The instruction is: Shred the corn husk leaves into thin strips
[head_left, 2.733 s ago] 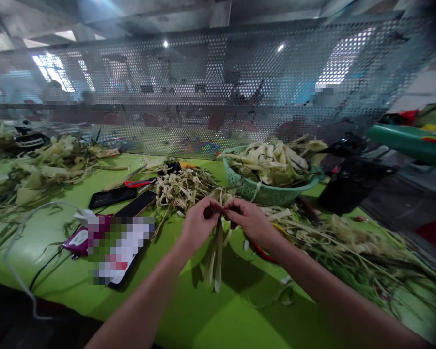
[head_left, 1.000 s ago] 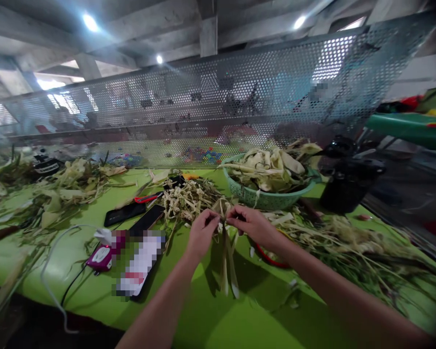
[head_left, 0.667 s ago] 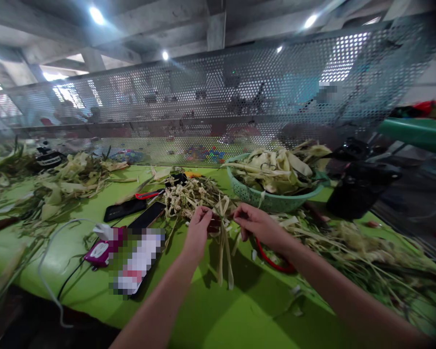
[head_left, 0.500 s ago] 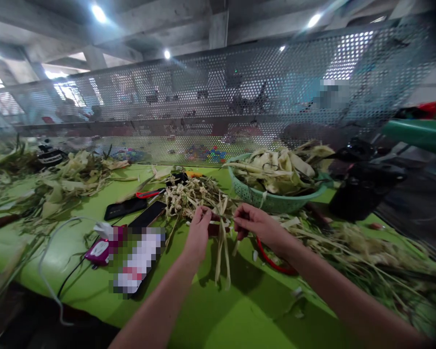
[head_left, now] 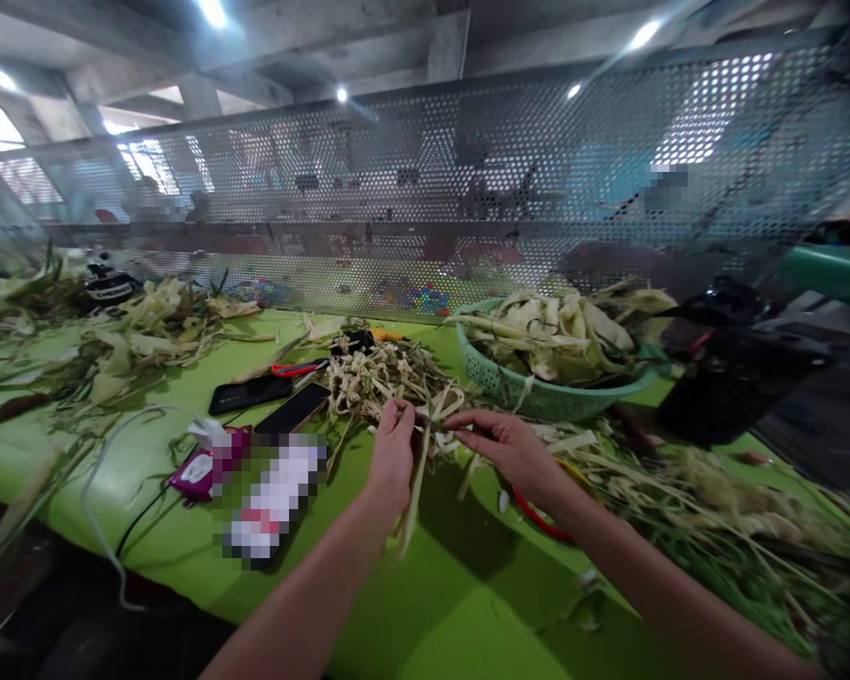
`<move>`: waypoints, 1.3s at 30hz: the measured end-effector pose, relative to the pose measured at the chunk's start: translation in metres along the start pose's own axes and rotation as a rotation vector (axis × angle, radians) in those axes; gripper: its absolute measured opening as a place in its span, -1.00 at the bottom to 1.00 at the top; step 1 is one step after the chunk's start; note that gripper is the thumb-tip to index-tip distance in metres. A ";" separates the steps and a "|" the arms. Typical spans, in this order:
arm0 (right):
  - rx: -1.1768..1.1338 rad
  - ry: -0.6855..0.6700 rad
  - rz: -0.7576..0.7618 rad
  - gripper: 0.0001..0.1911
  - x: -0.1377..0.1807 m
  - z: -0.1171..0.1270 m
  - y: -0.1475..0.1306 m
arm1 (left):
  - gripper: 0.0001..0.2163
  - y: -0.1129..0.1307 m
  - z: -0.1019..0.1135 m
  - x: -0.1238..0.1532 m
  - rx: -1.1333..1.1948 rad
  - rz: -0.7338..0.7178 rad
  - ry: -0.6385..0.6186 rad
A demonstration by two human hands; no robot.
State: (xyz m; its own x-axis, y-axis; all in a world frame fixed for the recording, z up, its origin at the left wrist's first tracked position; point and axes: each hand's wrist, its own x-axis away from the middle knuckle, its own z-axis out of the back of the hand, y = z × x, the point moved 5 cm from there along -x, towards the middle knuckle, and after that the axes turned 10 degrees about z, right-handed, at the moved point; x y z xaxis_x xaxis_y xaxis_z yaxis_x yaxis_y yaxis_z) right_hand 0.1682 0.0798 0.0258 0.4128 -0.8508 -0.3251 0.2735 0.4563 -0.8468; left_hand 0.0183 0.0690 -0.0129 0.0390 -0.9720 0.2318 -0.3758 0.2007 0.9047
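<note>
Pale strips of dried corn husk (head_left: 416, 491) hang between my two hands over the green table. My left hand (head_left: 393, 449) is closed in a pinch on the strips from the left side. From the right, my right hand (head_left: 501, 444) pinches at the same strips, its thumb and forefinger pressed together near where they cross. Just behind my fingers lies a heap of knotted husk pieces (head_left: 368, 378). Beyond my right hand stands a green plastic basket (head_left: 545, 400) filled with broad husks (head_left: 559, 326).
Two dark phones (head_left: 250, 394) lie left of the heap near a red-handled tool (head_left: 292, 369), a purple tissue pack (head_left: 198, 472) and a white cable (head_left: 89, 491). Loose husks (head_left: 142, 331) cover the far left. A perforated metal screen (head_left: 397, 189) runs along the back.
My right hand has moved left, closing the gap to my left hand, and now pinches the strips. The hanging ends have swung to the left. The view has shifted slightly.
</note>
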 end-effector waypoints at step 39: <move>-0.384 0.149 -0.144 -0.66 0.006 0.000 0.001 | -0.76 0.009 -0.018 0.010 -0.165 0.048 -0.302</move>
State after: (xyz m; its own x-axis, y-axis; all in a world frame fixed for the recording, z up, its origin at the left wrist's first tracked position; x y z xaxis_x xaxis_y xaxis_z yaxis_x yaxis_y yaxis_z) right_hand 0.1708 0.0754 0.0234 0.2563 -0.9400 -0.2252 -0.0355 0.2236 -0.9740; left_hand 0.0317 0.0636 0.0039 -0.2603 -0.9484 0.1811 -0.2149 0.2397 0.9468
